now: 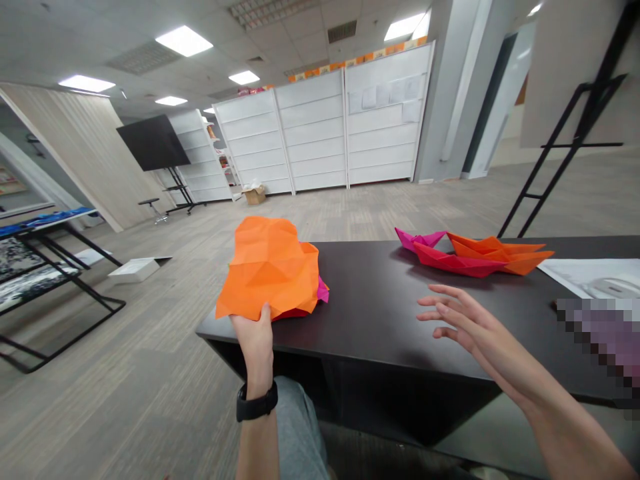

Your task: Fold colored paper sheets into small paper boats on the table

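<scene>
My left hand (254, 330), with a black band at the wrist, grips the lower edge of a creased orange sheet of paper (270, 267), thumb on top. The sheet is held over the left end of the dark table. Beneath it, bits of red and magenta paper (323, 291) peek out, mostly hidden. My right hand (460, 317) hovers above the table with its fingers apart and nothing in them. Beyond it sit several folded paper boats: a magenta boat (420, 239), a red boat (457, 260) and orange boats (520, 255) close together.
The dark table (370, 307) runs across in front of me. At its right lie a white sheet (590, 272) and a pixelated item (600, 333). A black stand (565, 147) rises behind the right side. White shelving panels (315, 127) and a screen (153, 142) stand farther back.
</scene>
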